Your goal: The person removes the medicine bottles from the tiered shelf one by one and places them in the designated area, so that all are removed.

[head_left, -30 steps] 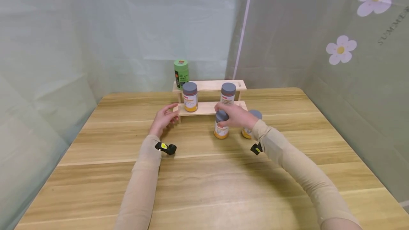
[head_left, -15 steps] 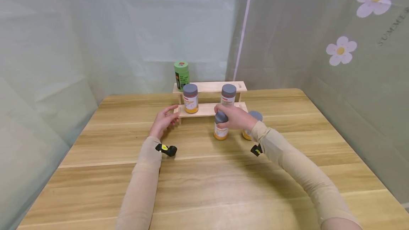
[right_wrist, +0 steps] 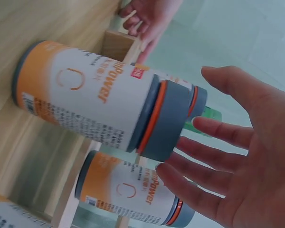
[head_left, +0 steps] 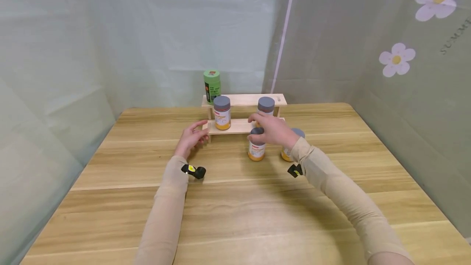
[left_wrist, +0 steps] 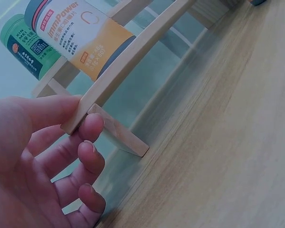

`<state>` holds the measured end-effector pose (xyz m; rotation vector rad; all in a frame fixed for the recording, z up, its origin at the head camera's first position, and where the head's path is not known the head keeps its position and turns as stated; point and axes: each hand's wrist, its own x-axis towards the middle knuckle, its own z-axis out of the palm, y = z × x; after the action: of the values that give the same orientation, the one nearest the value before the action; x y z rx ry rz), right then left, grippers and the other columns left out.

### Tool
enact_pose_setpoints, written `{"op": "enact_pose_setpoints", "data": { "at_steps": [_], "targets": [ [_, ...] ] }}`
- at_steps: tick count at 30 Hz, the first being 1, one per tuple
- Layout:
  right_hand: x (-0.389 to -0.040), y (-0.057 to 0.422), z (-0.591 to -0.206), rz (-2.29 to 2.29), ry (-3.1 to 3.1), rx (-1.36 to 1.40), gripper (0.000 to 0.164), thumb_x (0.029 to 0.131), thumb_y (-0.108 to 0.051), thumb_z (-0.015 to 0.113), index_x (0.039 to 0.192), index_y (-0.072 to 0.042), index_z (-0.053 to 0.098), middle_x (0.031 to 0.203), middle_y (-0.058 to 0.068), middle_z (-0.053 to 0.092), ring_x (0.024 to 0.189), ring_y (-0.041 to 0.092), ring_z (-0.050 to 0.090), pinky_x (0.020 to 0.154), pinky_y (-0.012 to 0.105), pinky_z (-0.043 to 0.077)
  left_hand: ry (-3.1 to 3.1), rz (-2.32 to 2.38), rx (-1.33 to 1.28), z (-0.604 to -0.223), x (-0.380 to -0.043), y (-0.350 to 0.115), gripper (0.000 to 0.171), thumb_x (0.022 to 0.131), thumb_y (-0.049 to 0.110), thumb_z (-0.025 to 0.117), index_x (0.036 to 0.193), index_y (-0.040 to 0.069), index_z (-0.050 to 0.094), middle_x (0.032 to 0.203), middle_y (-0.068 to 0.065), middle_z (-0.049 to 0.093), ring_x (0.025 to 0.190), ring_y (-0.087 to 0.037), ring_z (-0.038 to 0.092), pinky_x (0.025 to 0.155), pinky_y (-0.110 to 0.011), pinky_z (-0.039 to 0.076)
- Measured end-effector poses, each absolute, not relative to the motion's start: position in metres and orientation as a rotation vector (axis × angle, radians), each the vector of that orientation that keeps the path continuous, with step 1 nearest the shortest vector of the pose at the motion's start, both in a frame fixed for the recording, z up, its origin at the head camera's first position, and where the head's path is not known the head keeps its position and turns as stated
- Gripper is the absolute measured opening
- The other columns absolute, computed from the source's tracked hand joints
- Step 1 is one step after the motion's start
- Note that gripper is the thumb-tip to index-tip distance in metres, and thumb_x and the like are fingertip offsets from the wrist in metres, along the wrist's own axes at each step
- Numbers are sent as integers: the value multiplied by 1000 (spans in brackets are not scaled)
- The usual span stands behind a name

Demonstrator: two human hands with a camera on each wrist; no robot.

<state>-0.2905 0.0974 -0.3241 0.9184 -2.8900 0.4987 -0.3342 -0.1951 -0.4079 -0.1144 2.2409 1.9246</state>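
Observation:
My left hand (head_left: 190, 138) pinches the left end of the lower board (left_wrist: 118, 66) of a two-step wooden rack between thumb and fingers. My right hand (head_left: 277, 130) is at the grey lid of a supplement bottle (head_left: 256, 150) standing on the table before the rack. In the right wrist view its fingers are spread, with a gap between thumb and lid (right_wrist: 168, 121). Two matching bottles, one left (head_left: 222, 117) and one right (head_left: 265, 103), stand on the lower step. The right one is partly hidden behind my right hand.
On the upper step's left end stands a green bottle (head_left: 212, 83). Another grey-lidded bottle (head_left: 287, 153) stands on the wooden table (head_left: 228, 216) under my right wrist, partly covered. A hanging cloth (head_left: 206, 19) encloses the back and sides.
My right fingers have loosened from the bottle's lid and spread apart, rising slightly; the bottle stays upright on the table. My left hand keeps its hold on the rack.

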Motion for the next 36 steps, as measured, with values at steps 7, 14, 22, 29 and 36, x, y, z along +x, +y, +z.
{"op": "enact_pose_setpoints", "data": {
  "at_steps": [7,14,22,29,36],
  "targets": [
    [-297,91,-310,594,-2876,942,51,89,-31,70,130,-10,50,131,12,59,115,29,61,92,43,52,2310,1890,-115,-420,-342,-197,52,94,27,64,143,20,47,70,8,64,60,-7,52,55,-20,39],
    [-309,85,-291,549,-2843,969,51,89,-28,69,131,-7,49,129,14,58,113,30,62,92,43,52,2334,1895,-116,-421,-346,-193,50,94,27,64,142,22,49,71,7,65,59,-7,51,53,-20,37],
    [-331,71,-273,524,-2885,948,47,91,-24,66,132,-7,49,134,14,54,117,32,58,96,45,49,2294,1972,-115,-423,-345,-188,49,95,21,63,141,17,49,67,7,62,56,-7,51,52,-19,39],
    [-344,58,-272,531,-2895,966,45,92,-23,64,131,-6,50,130,15,55,117,32,58,98,42,48,2286,1964,-138,-413,-337,-185,50,96,15,61,143,13,47,69,2,61,55,-7,51,49,-20,38],
    [-359,47,-264,486,-2933,900,44,94,-25,62,131,-8,48,133,15,54,116,31,58,97,43,48,2301,1995,-140,-425,-345,-190,48,95,16,62,141,14,49,70,3,61,55,-5,51,51,-17,41]
  ]
}}
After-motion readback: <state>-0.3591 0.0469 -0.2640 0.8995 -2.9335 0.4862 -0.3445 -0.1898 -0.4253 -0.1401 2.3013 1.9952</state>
